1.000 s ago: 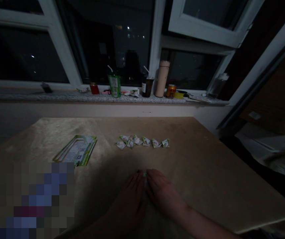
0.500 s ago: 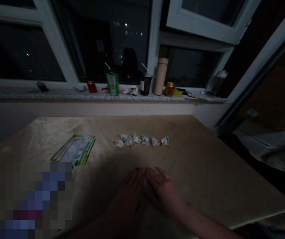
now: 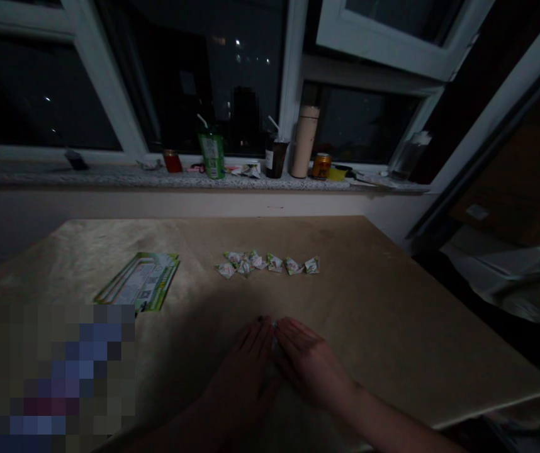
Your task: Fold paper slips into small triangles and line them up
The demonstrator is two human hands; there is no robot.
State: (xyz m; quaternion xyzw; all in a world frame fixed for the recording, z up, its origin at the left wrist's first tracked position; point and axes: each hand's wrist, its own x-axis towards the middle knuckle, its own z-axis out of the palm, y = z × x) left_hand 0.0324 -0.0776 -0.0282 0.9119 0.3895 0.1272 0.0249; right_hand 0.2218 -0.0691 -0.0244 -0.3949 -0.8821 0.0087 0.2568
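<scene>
In the head view, my left hand point(image 3: 246, 358) and my right hand point(image 3: 310, 362) meet on the table close to me, fingers pressed together and fingertips almost touching. Between them a small pale piece point(image 3: 274, 327) shows as a thin sliver; the rest of it is covered by my fingers. Beyond the hands lies a loose row of several small, pointed, white-and-green twisted packets point(image 3: 274, 263). Some at the left end of the row touch one another. Dim light hides the exact grip of the fingers.
A flat green-and-white printed package point(image 3: 145, 282) lies at left on the cloth-covered table point(image 3: 383, 314). A blurred patch covers the near left corner. On the windowsill point(image 3: 246, 183) stand a green cup point(image 3: 212, 156), a dark cup point(image 3: 275, 158), a tall pinkish flask point(image 3: 304, 145) and jars.
My hands stay in nearly the same spot, with the fingertips slightly shifted around the pale piece. The row of packets and the printed package have not moved.
</scene>
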